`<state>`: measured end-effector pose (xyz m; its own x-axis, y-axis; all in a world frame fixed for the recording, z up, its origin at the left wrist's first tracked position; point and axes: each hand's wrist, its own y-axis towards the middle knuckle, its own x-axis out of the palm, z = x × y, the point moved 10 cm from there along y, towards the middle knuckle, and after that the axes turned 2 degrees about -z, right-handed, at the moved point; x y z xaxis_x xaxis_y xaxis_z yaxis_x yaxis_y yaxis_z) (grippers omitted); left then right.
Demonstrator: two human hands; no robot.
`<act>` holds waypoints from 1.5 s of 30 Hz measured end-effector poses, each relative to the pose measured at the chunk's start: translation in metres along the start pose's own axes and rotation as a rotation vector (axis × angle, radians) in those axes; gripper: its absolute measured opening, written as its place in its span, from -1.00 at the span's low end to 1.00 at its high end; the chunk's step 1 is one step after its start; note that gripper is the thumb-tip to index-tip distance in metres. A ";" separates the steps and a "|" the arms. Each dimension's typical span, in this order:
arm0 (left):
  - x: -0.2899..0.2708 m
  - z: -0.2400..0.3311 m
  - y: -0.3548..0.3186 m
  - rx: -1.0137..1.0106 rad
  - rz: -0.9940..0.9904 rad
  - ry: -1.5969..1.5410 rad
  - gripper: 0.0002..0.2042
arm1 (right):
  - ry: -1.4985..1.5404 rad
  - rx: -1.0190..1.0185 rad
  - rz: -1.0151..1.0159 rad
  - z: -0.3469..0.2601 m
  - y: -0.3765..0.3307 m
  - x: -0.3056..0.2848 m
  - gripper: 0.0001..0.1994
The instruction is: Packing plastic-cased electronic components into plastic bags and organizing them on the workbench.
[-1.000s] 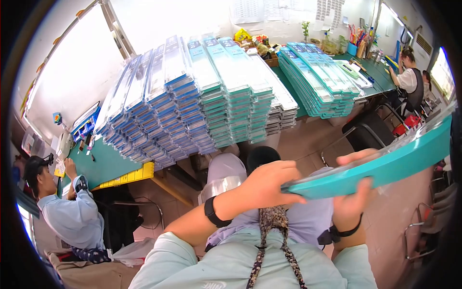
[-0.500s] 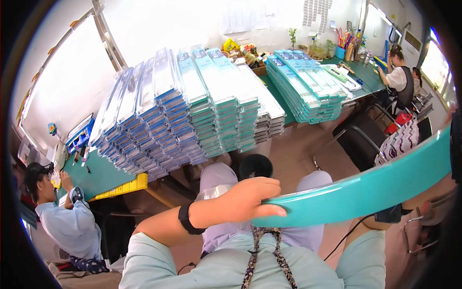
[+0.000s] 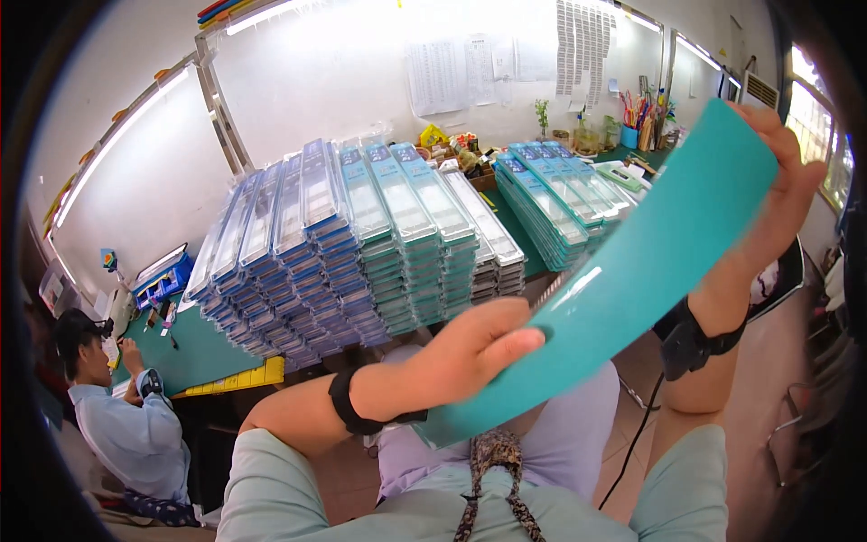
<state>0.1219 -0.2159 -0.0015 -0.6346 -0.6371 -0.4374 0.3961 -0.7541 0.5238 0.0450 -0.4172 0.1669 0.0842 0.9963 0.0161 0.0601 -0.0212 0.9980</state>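
Observation:
A long flat teal package (image 3: 623, 262), its plain side facing me, slants up to the right above my lap. It looks like the teal-edged clear packs stacked on the bench. My left hand (image 3: 483, 348) is closed round its lower part, thumb on the teal face and fingers curled over the far edge. At the upper right end, my right hand (image 3: 768, 190) grips the other end, its fingers partly hidden behind the package. Black bands circle both wrists.
Tall stacks of clear packs with blue (image 3: 289, 262) and teal edges (image 3: 406, 226) rise ahead. Another teal stack (image 3: 551, 194) stands farther right. At left a person in a light blue shirt (image 3: 135, 415) sits at the green bench (image 3: 194, 348). A black cable (image 3: 632, 447) hangs from my right wrist.
The package's right end has swung upward and inward, so it tilts more steeply. My right hand has come into clear view on it. The view has shifted upward.

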 end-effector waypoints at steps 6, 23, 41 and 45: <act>-0.020 0.028 0.021 -0.166 0.068 -0.181 -0.63 | 0.062 0.037 -0.102 0.023 0.010 0.030 -0.47; -0.052 0.055 0.044 -0.248 0.363 -0.009 -0.36 | -0.091 -0.072 -0.258 0.013 0.014 0.112 -0.71; 0.014 0.026 0.016 -0.043 0.015 0.029 -0.71 | 0.406 1.314 -0.213 0.057 -0.109 0.125 -0.46; 0.027 0.021 0.004 -0.074 -0.069 0.044 -0.70 | 0.499 1.302 -0.159 0.048 -0.121 0.125 -0.61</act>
<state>0.0924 -0.2328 0.0048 -0.6327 -0.5887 -0.5031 0.4014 -0.8049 0.4371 0.0963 -0.2946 0.0454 -0.3514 0.9136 0.2045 0.9255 0.3060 0.2230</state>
